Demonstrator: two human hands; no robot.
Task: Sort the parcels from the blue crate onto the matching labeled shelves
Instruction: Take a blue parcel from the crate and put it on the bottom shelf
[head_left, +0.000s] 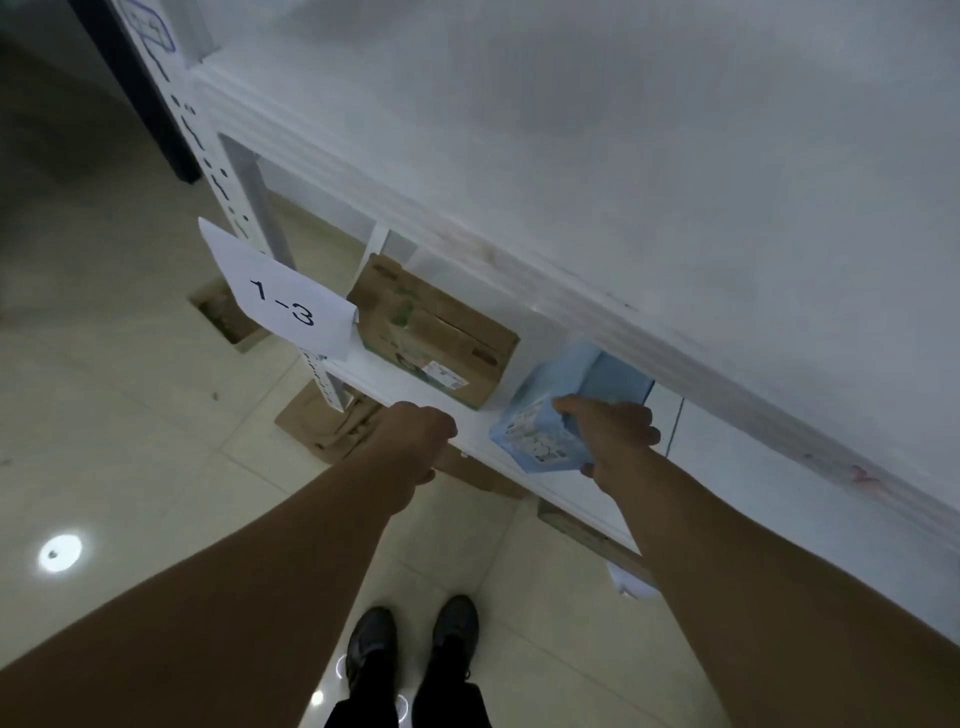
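A light blue parcel with a white label lies on the white shelf under the upper shelf board. My right hand grips its near end, thumb below and fingers on top. A brown cardboard parcel with a shipping label sits on the same shelf just to the left. A paper sign reading "1-3" hangs on the shelf's left post. My left hand is at the shelf's front edge with its fingers curled down; whether they hold the edge I cannot tell.
The upper shelf board overhangs the parcels and fills the top right. Cardboard boxes lie on the floor below the shelf. My feet stand on the pale tiled floor. A dark post stands at top left.
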